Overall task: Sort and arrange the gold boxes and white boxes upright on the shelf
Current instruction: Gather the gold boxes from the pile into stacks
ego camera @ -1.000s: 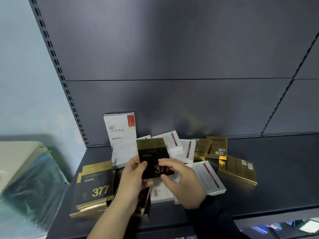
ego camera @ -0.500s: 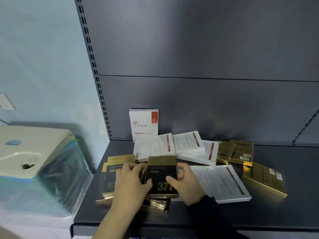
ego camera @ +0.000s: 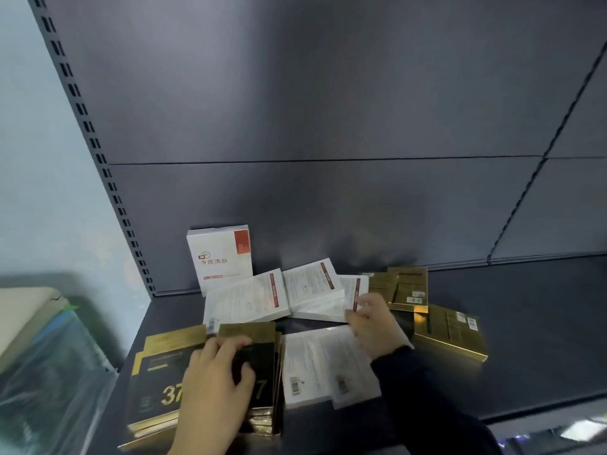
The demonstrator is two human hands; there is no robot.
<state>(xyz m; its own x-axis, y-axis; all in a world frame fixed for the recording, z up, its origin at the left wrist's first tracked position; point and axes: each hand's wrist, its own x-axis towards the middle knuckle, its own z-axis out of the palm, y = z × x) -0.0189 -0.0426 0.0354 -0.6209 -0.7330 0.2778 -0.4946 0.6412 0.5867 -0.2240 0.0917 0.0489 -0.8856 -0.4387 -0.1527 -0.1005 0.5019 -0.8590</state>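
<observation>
One white box point(ego camera: 220, 257) stands upright against the back panel at the shelf's rear left. Several white boxes lie flat in front of it, such as one point(ego camera: 243, 300) and another point(ego camera: 308, 284), and a larger white one point(ego camera: 322, 366) lies near the front. Gold boxes marked 377 are stacked flat at the front left point(ego camera: 154, 372). My left hand point(ego camera: 216, 382) lies on top of a gold box point(ego camera: 262, 356) on a second stack, fingers curled over it. My right hand point(ego camera: 374, 326) is blurred, its fingertips at the edge of a flat white box point(ego camera: 328, 310).
More gold boxes lie flat at the right, one pair point(ego camera: 407, 287) near the back and one point(ego camera: 450, 330) further forward. The dark shelf point(ego camera: 525, 323) extends right. A plastic-covered white object point(ego camera: 49, 372) sits left of the shelf, beside the slotted upright point(ego camera: 98, 159).
The gold box that both hands held has come down onto the stack. My right hand let go of it and moved back and right to the flat white boxes. My left hand stays on it.
</observation>
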